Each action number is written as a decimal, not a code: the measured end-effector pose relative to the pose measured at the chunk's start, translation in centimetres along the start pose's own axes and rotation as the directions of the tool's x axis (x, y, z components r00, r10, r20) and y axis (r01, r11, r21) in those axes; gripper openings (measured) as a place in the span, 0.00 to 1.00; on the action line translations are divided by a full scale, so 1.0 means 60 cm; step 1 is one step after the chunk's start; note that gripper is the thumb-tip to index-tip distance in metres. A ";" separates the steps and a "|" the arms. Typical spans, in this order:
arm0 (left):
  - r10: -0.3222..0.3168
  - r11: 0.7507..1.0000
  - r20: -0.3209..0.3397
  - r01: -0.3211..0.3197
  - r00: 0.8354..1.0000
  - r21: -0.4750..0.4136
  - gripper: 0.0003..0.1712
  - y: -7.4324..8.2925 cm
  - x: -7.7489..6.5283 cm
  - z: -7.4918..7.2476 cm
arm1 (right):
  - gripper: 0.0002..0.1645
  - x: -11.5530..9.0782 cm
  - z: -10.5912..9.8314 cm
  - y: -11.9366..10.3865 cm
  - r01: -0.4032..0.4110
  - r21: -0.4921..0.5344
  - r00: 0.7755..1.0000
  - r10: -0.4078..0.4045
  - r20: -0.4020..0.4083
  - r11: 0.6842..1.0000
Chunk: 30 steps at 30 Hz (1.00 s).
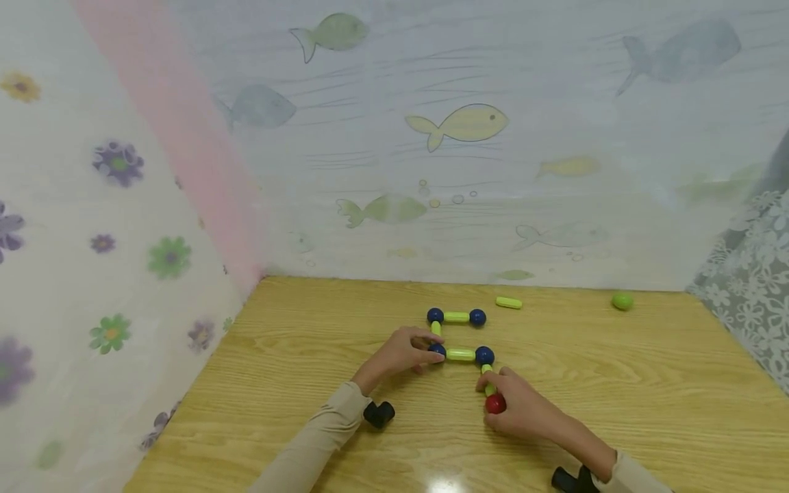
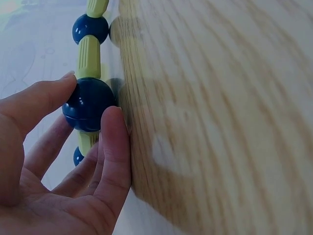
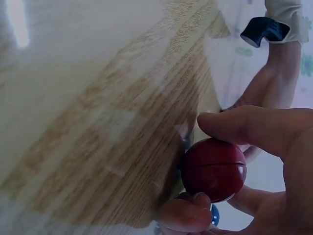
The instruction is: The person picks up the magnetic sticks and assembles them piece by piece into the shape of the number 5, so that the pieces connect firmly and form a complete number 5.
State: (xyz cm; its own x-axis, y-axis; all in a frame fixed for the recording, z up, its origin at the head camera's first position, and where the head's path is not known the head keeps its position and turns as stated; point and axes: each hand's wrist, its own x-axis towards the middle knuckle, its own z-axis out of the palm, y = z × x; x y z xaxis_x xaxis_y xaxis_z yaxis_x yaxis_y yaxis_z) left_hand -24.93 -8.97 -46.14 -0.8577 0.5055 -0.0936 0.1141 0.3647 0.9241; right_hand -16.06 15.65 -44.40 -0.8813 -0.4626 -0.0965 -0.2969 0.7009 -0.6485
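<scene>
A zigzag chain of dark blue balls and yellow-green ribbed rods lies on the wooden table. My left hand (image 1: 399, 354) pinches the blue ball (image 2: 89, 104) at the chain's left corner between thumb and fingers. From that ball one rod (image 1: 460, 354) runs right to another blue ball (image 1: 484, 356). A red ball (image 3: 213, 169) sits at the chain's near end, and my right hand (image 1: 525, 409) grips it with thumb and fingers. The rod (image 1: 487, 370) between the red ball and the blue one is partly covered by the right fingers.
Behind the chain lies a loose yellow-green rod (image 1: 508, 302). A green ball (image 1: 622, 300) rests near the table's back right. Fish-patterned sheeting (image 1: 456, 171) stands along the back edge of the table (image 1: 277, 424). Black devices (image 1: 379, 414) are on both wrists.
</scene>
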 end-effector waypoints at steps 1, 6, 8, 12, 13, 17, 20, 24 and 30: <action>0.002 1.000 0.000 -0.002 1.000 -0.001 0.20 0.000 0.000 0.001 | 0.18 0.000 0.000 0.000 -0.003 0.002 1.000 0.003 -0.004 1.000; 0.003 1.000 -0.006 -0.004 1.000 -0.020 0.19 0.004 0.000 0.003 | 0.19 -0.003 -0.003 0.000 0.015 0.019 0.999 -0.014 -0.037 1.000; 0.003 1.000 -0.008 -0.004 1.000 -0.028 0.19 0.005 -0.001 0.003 | 0.20 -0.004 -0.004 0.001 0.029 0.023 0.999 -0.027 -0.047 0.999; 0.009 0.999 -0.007 -0.009 1.000 -0.033 0.19 0.006 -0.004 0.003 | 0.22 -0.005 -0.004 0.004 0.056 0.024 0.997 -0.055 -0.048 0.998; 0.008 0.999 -0.006 -0.009 1.000 -0.032 0.19 0.006 -0.005 0.002 | 0.22 -0.006 -0.004 0.005 0.063 0.027 0.997 -0.061 -0.046 0.998; 0.009 1.000 -0.003 -0.009 1.000 -0.028 0.19 0.003 -0.005 0.001 | 0.24 -0.008 -0.007 0.006 0.081 0.047 0.996 -0.080 -0.032 0.996; 0.007 1.000 -0.002 -0.007 1.000 -0.018 0.20 -0.001 -0.003 0.001 | 0.25 -0.010 -0.009 0.007 0.089 0.069 0.996 -0.088 -0.023 0.994; 0.007 1.000 0.000 -0.007 1.000 -0.007 0.20 -0.003 -0.002 0.001 | 0.26 -0.011 -0.009 0.012 0.114 0.077 0.993 -0.112 -0.026 0.991; 0.006 1.000 -0.004 -0.006 1.000 -0.001 0.20 -0.003 -0.002 0.000 | 0.27 -0.010 -0.009 0.018 0.142 0.084 0.990 -0.140 -0.037 0.986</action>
State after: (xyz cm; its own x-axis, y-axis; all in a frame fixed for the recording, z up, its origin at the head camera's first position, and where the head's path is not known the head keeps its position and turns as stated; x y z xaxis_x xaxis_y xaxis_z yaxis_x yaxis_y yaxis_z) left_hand -24.87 -9.08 -46.29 -0.8591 0.5045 -0.0861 0.1192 0.3608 0.9250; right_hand -16.06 16.99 -44.64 -0.8442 -0.5355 0.0231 -0.3874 0.5799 -0.7167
